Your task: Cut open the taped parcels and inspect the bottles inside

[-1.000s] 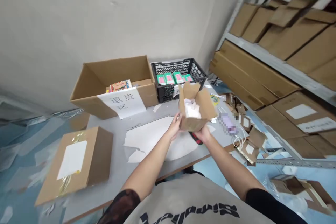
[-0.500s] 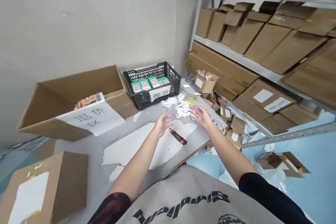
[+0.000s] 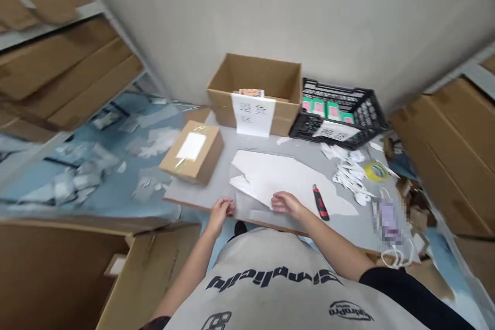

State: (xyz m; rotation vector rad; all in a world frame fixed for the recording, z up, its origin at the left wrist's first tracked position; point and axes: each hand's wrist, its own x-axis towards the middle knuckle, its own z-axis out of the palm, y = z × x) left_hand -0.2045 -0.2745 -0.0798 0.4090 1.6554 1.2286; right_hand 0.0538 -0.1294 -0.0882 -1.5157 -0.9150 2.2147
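My left hand (image 3: 222,209) is at the table's front edge, fingers loosely bent, with nothing seen in it. The closest thing to it is a taped cardboard box (image 3: 193,152) with a white label, standing on the table's left end. Over the torn white patch (image 3: 278,167) of the tabletop hovers my right hand (image 3: 285,202), empty, its fingers slightly curved. Just right of that hand lies a black and red utility knife (image 3: 320,202). White cables (image 3: 348,175) and a yellow tape roll (image 3: 376,171) rest farther right.
At the back stand an open carton (image 3: 284,116) with a paper sign and a black crate (image 3: 348,139) holding green-pink packs. A blurred-out phone-like item (image 3: 389,219) lies at right. A large open box (image 3: 154,263) stands on the floor at lower left; shelves flank both sides.
My view has swung left, bringing the left shelf, floor and large open box into sight. Both hands have drawn back toward my body, their spread fingers now more bent.
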